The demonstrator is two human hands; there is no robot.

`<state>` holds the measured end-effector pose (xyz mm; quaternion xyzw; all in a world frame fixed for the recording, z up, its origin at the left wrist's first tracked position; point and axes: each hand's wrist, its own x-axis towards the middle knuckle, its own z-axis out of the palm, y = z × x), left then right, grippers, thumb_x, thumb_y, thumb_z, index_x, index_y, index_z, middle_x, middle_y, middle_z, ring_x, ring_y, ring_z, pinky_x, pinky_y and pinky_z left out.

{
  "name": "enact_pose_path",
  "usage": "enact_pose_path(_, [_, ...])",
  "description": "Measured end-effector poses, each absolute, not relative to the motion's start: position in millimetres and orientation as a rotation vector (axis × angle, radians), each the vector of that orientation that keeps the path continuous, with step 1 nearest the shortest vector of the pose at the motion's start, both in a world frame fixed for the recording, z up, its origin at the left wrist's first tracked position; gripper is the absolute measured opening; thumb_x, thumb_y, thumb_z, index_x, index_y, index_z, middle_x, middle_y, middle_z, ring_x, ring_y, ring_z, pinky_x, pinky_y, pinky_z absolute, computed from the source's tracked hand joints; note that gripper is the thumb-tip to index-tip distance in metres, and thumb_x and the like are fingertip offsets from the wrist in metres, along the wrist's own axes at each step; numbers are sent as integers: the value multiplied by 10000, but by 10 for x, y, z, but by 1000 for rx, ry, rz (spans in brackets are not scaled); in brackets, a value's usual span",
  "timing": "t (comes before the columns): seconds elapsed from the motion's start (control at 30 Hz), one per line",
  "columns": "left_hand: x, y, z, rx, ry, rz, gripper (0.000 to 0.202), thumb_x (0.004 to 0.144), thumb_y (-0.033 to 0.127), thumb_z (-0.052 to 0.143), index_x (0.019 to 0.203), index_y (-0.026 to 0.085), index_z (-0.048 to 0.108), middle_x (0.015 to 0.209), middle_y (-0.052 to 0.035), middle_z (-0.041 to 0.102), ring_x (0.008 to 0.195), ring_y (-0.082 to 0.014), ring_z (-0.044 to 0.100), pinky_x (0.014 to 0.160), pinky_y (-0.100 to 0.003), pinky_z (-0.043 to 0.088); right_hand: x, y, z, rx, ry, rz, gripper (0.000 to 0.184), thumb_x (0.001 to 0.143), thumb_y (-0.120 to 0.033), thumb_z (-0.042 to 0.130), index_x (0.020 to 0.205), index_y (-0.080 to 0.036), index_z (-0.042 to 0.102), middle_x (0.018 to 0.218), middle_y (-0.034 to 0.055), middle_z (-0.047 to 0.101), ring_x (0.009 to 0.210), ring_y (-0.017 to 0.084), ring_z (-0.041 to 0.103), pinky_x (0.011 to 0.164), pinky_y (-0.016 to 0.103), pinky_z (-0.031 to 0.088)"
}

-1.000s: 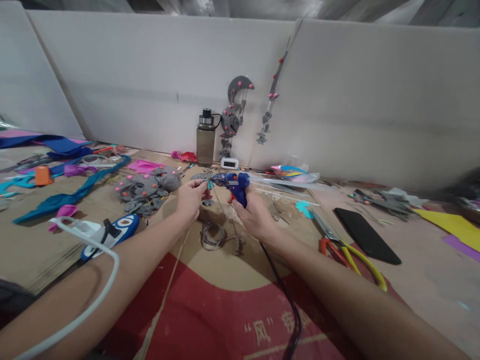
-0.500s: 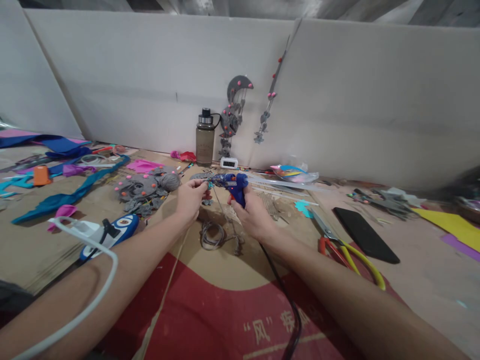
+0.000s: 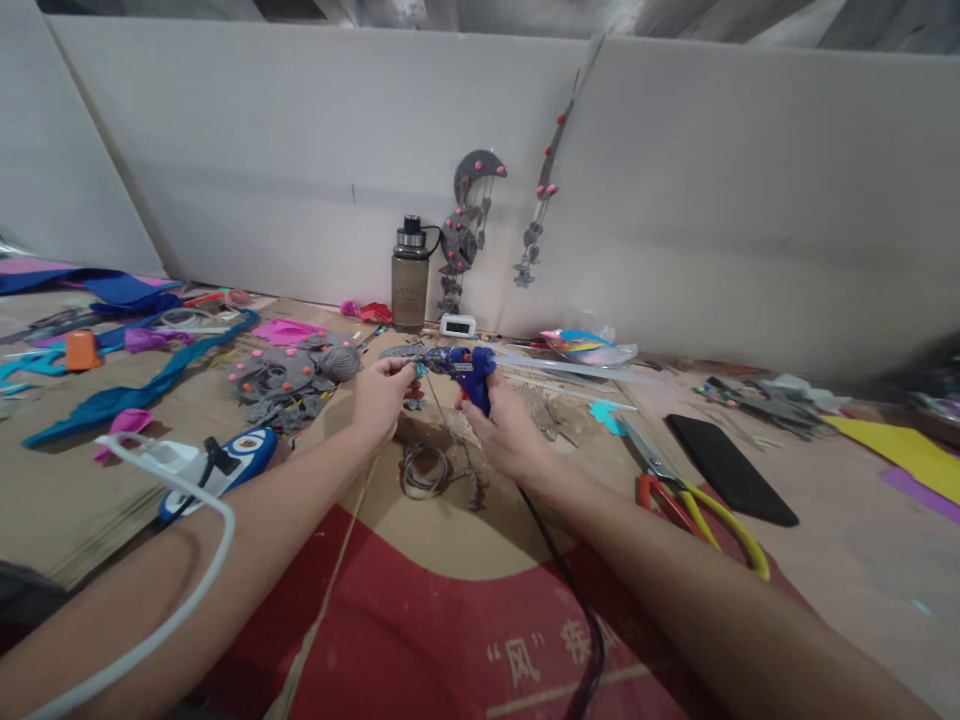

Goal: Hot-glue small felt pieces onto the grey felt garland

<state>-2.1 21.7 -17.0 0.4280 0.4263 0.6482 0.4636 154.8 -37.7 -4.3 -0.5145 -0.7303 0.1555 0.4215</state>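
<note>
Bottom of frame: red-printed cardboard [image 3: 405, 620] on the table; dark cable [image 3: 559, 570] runs up across it toward the right hand [image 3: 510, 425]. Lower right: scissors [image 3: 658, 468], red and yellow handles, beside a black phone-like slab [image 3: 731, 470]. Center: loose coil of grey cord [image 3: 424, 491]. Just beyond it, the person's right-hand fingers are wrapped around the grip of a blue glue gun [image 3: 474, 378], nozzle pointing left. Left hand [image 3: 381, 400]: fingertips pinched on a small teal piece [image 3: 421, 370] at the nozzle; exact contact too small to tell. Left of center: grey felt pieces [image 3: 277, 374] with pink and orange dots. Farther back: bottle [image 3: 410, 290], upright, near a white digital clock [image 3: 458, 326].
</note>
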Motion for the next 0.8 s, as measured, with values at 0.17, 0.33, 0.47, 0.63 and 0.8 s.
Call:
enact_pose_path(0.17, [-20, 218, -182, 1073, 1044, 1591, 168, 595, 253, 679, 629, 122, 580, 506, 22, 541, 445, -81, 509, 455, -209, 452, 1548, -374, -53, -1280, -1813, 365, 257, 797, -210, 472, 1050, -175, 495, 845, 55, 625, 710, 180, 567, 671, 299, 432])
enact_pose_path(0.33, [-27, 220, -188, 1077, 1055, 1589, 161, 601, 245, 674, 631, 120, 577, 506, 19, 546, 440, -82, 514, 455, -208, 449, 1546, -378, -56, -1281, -1816, 381, 243, 793, -198, 468, 1035, -181, 492, 837, 53, 621, 695, 177, 555, 660, 303, 435])
enact_pose_path(0.47, [-21, 208, -165, 1056, 1061, 1599, 149, 602, 231, 670, 636, 118, 579, 500, 18, 545, 439, -83, 515, 446, -201, 441, 1553, -378, -58, -1261, -1810, 393, 213, 783, -200, 473, 995, -187, 493, 816, 47, 616, 689, 175, 549, 656, 305, 438])
enact_pose_path(0.63, [-15, 211, -160, 1016, 1044, 1586, 155, 597, 223, 683, 627, 118, 573, 497, 20, 539, 440, -81, 513, 438, -193, 436, 1541, -393, -40, -1188, -1742, 459, 193, 779, -228, 467, 965, -188, 501, 827, 40, 616, 652, 149, 537, 612, 278, 432])
enact_pose_path(0.8, [-40, 247, -165, 930, 1040, 1580, 136, 620, 193, 675, 658, 126, 563, 497, 27, 544, 415, -71, 504, 442, -187, 441, 1590, -320, -33, -1148, -1453, 846, 216, 741, -226, 431, 955, -207, 449, 887, 20, 640, 513, 98, 492, 487, 239, 416])
